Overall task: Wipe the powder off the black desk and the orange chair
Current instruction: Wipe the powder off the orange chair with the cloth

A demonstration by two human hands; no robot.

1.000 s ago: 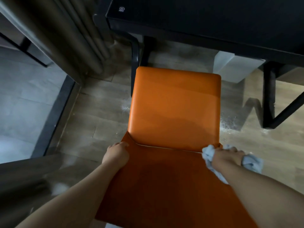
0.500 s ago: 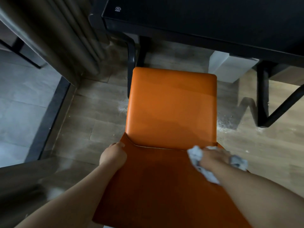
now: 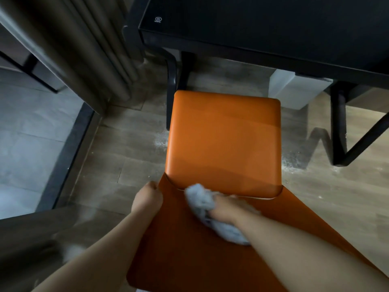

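Note:
The orange chair [image 3: 223,140] stands below me, its seat toward the black desk [image 3: 263,24] at the top of the view. My right hand [image 3: 227,208] grips a crumpled pale grey cloth [image 3: 201,200] and presses it on the chair at the seam where the seat meets the backrest, left of centre. My left hand [image 3: 147,200] holds the left edge of the backrest, fingers curled round it. No powder shows on the seat; the desk top looks dark and bare.
White powder lies on the wood floor [image 3: 117,157] at the chair's left side [image 3: 161,142] and near the desk's black leg [image 3: 293,163]. A white box [image 3: 294,89] sits under the desk. A curtain [image 3: 84,49] hangs at the left.
My right hand has swept the cloth leftward along the seat-back seam, from the chair's right edge to left of centre. My left hand stays on the backrest edge.

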